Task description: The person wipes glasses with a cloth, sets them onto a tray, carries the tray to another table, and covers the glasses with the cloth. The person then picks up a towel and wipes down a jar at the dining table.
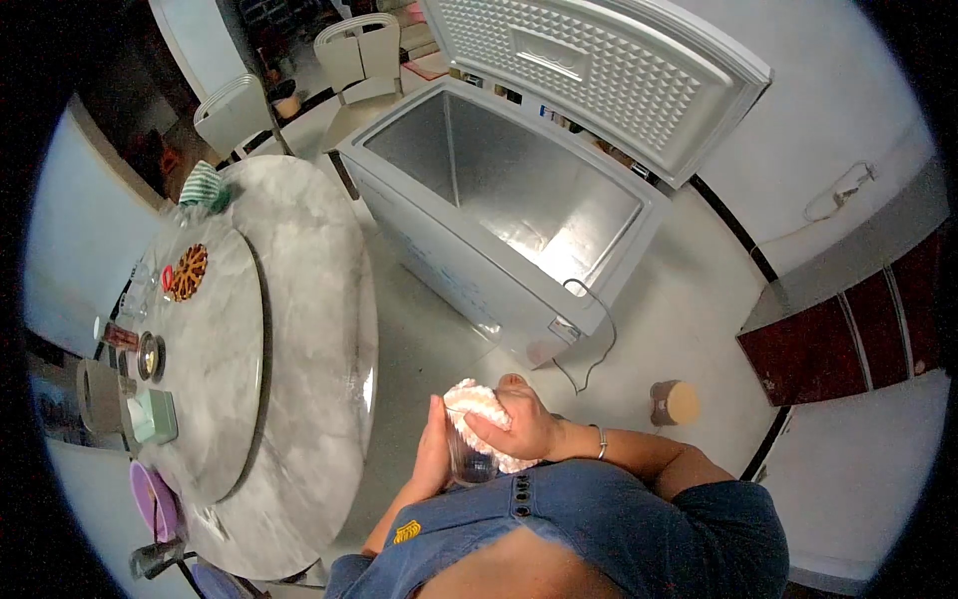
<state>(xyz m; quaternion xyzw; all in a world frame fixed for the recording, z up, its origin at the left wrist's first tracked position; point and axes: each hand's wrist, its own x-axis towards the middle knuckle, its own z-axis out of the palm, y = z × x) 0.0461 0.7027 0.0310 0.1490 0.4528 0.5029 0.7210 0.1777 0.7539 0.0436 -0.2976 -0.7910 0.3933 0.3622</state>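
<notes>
Close to my body, my left hand (433, 454) is wrapped around the side of a clear glass (470, 465). My right hand (524, 424) grips a fluffy pale pink cloth (477, 401) and presses it over the glass's rim. Part of the cloth hangs down beside the glass, below my right fingers. Some fingertips are hidden behind the cloth and glass.
A chest freezer (449, 240) stands ahead with its lid (589, 70) raised and a cord at its near corner. To the left is a round marble table (319, 260) with a turntable (220, 399), tissue box (155, 417) and trivet (188, 273). A small stool (677, 403) stands right.
</notes>
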